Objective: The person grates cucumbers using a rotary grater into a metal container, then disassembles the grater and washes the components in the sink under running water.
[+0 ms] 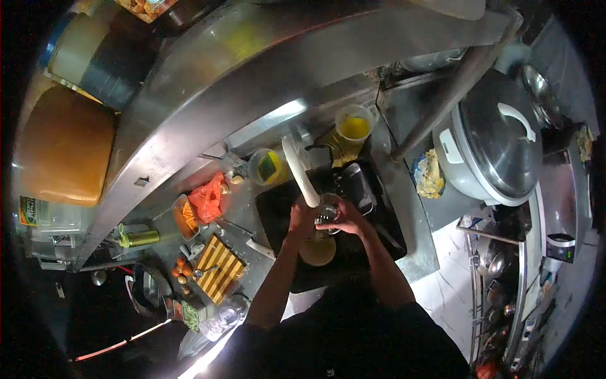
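Over the black sink [273,208], my hands are close together at the mouth of the white faucet [299,169]. A clear rounded container [329,203], perhaps a glass or small bowl, is between them. My right hand [346,218] is closed around its right side, thumb across the front. My left hand [303,216] is against its left side, its fingers partly hidden by the faucet tip. Just below the hands, a round beige bowl [317,251] sits in the sink. A dark metal tray [358,189] lies at the sink's back right.
Left on the counter are a striped cutting board [218,268], a knife [260,248], a red plastic bag [207,197] and a tub of orange pieces [185,216]. Behind the sink stand two tubs with yellow contents [355,128]. A large lidded cooker [489,142] stands right. A steel shelf [189,107] overhangs the counter.
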`<action>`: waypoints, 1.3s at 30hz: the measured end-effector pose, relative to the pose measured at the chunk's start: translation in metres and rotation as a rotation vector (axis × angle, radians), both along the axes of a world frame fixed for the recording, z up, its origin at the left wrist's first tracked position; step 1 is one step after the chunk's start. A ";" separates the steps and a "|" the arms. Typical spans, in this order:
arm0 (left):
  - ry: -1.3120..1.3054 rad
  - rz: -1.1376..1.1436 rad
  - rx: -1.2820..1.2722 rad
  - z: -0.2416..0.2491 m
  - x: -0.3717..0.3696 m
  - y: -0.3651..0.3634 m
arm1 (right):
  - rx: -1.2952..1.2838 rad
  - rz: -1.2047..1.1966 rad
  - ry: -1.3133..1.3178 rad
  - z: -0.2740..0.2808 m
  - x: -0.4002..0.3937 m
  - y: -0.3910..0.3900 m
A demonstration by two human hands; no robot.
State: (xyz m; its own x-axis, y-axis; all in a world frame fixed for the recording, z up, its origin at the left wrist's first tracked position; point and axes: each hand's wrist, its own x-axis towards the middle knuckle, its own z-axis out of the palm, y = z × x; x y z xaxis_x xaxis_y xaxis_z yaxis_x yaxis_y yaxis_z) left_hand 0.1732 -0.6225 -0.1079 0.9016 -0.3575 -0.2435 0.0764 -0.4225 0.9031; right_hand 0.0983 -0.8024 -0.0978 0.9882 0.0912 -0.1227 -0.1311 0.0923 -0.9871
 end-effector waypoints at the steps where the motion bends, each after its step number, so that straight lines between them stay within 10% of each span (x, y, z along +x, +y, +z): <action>1: -0.035 -0.074 0.008 0.029 -0.003 -0.009 | -0.121 0.034 -0.006 0.006 -0.005 -0.001; 5: 0.095 -0.137 -0.135 0.087 -0.010 -0.024 | -0.337 0.154 0.003 -0.003 -0.013 -0.004; 13: 0.311 -0.004 -0.399 0.029 -0.013 -0.004 | -0.645 0.051 0.104 0.053 -0.013 0.009; 19: 0.036 0.015 -0.454 -0.005 -0.025 0.001 | 0.325 -0.129 0.372 -0.056 -0.016 0.035; 21: 0.329 0.207 -0.679 0.017 -0.034 -0.010 | 0.486 -0.244 0.320 -0.078 -0.019 0.044; 27: 0.242 0.236 -0.359 0.018 -0.045 -0.011 | -0.347 -0.581 -0.211 -0.078 -0.012 0.054; 36: 0.490 0.448 -0.446 0.080 -0.043 -0.023 | 0.272 -0.286 0.195 0.027 -0.017 0.029; 39: 0.319 0.352 -0.240 0.023 -0.039 -0.002 | 0.148 -0.127 0.217 0.034 -0.015 0.011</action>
State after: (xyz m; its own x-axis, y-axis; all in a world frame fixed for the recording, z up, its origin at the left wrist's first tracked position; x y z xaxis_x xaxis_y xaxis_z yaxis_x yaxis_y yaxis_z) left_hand 0.1340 -0.6247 -0.0851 0.8716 -0.1259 -0.4737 0.4629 -0.1060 0.8800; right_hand 0.0832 -0.7911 -0.0636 0.9449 0.0016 -0.3275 -0.3164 0.2625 -0.9116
